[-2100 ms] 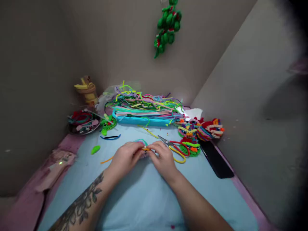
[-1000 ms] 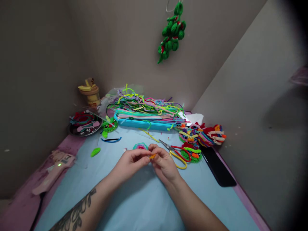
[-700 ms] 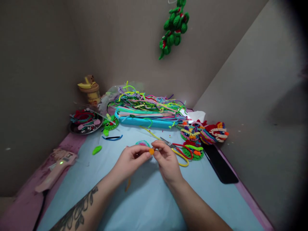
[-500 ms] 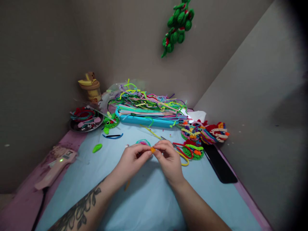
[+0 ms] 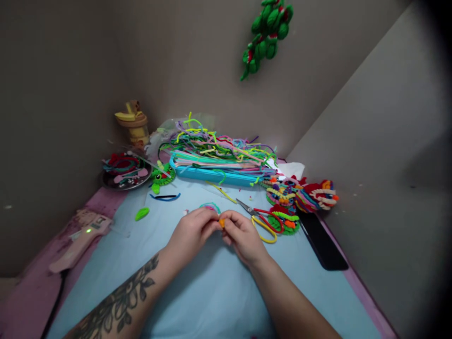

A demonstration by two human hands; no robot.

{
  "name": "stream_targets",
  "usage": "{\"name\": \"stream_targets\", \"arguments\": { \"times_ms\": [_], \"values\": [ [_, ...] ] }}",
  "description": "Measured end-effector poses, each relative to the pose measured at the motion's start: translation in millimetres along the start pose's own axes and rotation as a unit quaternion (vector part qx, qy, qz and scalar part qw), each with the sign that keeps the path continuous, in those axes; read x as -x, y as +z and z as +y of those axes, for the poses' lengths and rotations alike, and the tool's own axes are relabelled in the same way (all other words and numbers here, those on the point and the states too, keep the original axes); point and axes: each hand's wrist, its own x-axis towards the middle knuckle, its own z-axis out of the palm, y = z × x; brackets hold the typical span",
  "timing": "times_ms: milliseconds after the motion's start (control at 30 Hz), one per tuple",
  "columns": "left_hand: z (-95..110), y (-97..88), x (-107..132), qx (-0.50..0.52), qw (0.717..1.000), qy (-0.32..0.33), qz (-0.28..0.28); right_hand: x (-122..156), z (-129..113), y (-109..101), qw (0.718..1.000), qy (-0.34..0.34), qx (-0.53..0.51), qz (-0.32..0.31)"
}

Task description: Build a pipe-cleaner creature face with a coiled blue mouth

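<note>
A small orange piece of pipe cleaner point(image 5: 221, 223) is pinched between the fingertips of both hands, above the light blue cloth point(image 5: 208, 292). My left hand point(image 5: 192, 230) closes on it from the left, its fingers curled. From the other side my right hand point(image 5: 242, 235) grips it with thumb and forefinger. Just behind the hands lies a coil of teal and pink pipe cleaner point(image 5: 211, 206), partly covered by my left hand. Scissors point(image 5: 252, 214) with red and yellow handles rest open to the right of my right hand.
A blue tray of pipe cleaners point(image 5: 212, 175) stands at the back. On the right are colourful fuzzy figures point(image 5: 312, 197) and a black phone point(image 5: 323, 242). A glue gun point(image 5: 83, 245), a metal bowl point(image 5: 132, 186) and a green frog-like figure point(image 5: 163, 176) are on the left.
My right hand has shifted slightly left and its fingers have turned around the orange piece. More of the scissors shows now. The camera view has moved a little.
</note>
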Motion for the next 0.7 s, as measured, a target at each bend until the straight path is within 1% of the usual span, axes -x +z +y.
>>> {"name": "stream_targets", "arguments": {
  "times_ms": [100, 133, 200, 333, 433, 500, 600, 700],
  "values": [
    [0.4, -0.8, -1.0, 0.022, 1.000, -0.018, -0.003, 0.4, -1.1, 1.2, 0.999, 0.020, -0.030, -0.005],
    [0.5, -0.9, -1.2, 0.026, 1.000, -0.015, -0.002, 0.6, -1.2, 1.0, 0.999, 0.020, -0.028, -0.004],
    [0.6, -0.9, -1.3, 0.027, 1.000, 0.014, 0.003, 1.1, -0.6, -0.1, 1.000, 0.012, -0.017, -0.002],
    [-0.3, -1.1, -0.1, 0.018, 0.996, 0.087, 0.029, 3.7, 1.1, -2.0, 0.999, -0.042, 0.030, 0.008],
    [-0.5, -1.9, 0.7, 0.016, 0.994, 0.094, 0.044, 6.0, -1.1, -1.5, 0.992, -0.097, 0.079, 0.015],
    [0.0, -2.7, 0.9, 0.016, 0.995, 0.088, 0.050, 6.7, -3.7, -0.9, 0.989, -0.115, 0.093, 0.005],
    [1.1, -4.0, 1.3, 0.014, 0.994, 0.090, 0.059, 6.5, -6.9, 0.1, 0.991, -0.107, 0.077, -0.013],
    [2.7, -4.8, 1.9, 0.006, 0.992, 0.106, 0.066, 6.1, -8.7, 2.4, 0.993, -0.100, 0.067, -0.006]
  ]
}}
